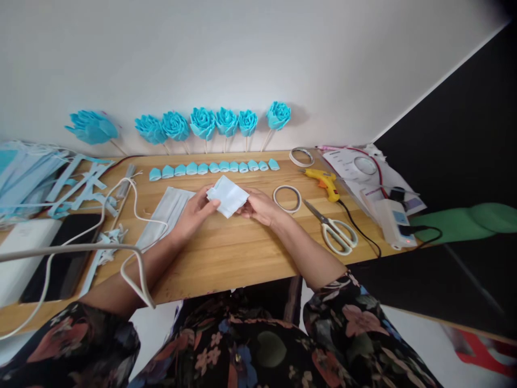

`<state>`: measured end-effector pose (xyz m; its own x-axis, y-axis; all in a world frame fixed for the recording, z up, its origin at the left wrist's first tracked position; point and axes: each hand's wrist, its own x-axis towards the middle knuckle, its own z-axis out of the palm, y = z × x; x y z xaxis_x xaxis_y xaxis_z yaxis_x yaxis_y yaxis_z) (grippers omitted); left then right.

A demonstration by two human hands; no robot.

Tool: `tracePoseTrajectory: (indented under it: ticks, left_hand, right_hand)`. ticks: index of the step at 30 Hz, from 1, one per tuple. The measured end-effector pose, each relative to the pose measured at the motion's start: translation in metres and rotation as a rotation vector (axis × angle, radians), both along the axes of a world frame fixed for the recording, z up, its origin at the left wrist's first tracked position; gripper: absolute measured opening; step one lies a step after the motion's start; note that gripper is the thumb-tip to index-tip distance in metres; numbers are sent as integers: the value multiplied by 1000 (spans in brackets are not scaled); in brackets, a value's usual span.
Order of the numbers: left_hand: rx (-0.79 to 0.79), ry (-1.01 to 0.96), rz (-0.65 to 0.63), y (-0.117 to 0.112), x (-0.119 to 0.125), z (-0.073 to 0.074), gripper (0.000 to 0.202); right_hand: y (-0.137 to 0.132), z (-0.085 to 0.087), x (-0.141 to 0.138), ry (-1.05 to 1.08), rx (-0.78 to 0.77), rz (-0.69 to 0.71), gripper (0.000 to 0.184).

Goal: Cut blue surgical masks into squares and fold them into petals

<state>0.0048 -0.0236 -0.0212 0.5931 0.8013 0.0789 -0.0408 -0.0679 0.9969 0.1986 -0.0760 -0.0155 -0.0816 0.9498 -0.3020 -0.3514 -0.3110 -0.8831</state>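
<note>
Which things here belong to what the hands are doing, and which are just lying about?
In use: pale fabric square, held between left hand and right hand; face mask beside the left wrist.
Lying about: scissors, glue gun, tape roll, row of folded petals, blue roses.

wooden table (226, 258) with a row of small folded blue pieces (214, 167) along the back, a flat face mask (167, 215) left of centre, a tape ring (287, 199) near the middle and a second tape ring (301, 157) by the back edge. right side: yellow glue gun (323, 180), scissors (335, 229), papers (355, 167), white plug-in box (393, 221). left side: loose blue strips (81, 186), mask stack (20, 178), black slab (60, 253)
</note>
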Motion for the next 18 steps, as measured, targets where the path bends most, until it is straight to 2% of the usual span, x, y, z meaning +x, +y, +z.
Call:
tracePoseTrajectory:
  ticks: [4, 8, 13, 18]
  left_hand:
    - [-37, -8, 108, 3, 8, 1, 56]
    - [3, -26, 186, 5, 11, -2, 54]
    - [-6, -51, 185, 7, 11, -8, 55]
    - [149, 42, 133, 8, 10, -12, 49]
  right_hand:
    - [-3, 5, -1, -173, 84, -12, 33]
    - [-5, 13, -1, -288, 234, -61, 48]
    - [-4, 11, -3, -435, 352, -30, 39]
    - [-5, 9, 0, -835, 464, -143, 22]
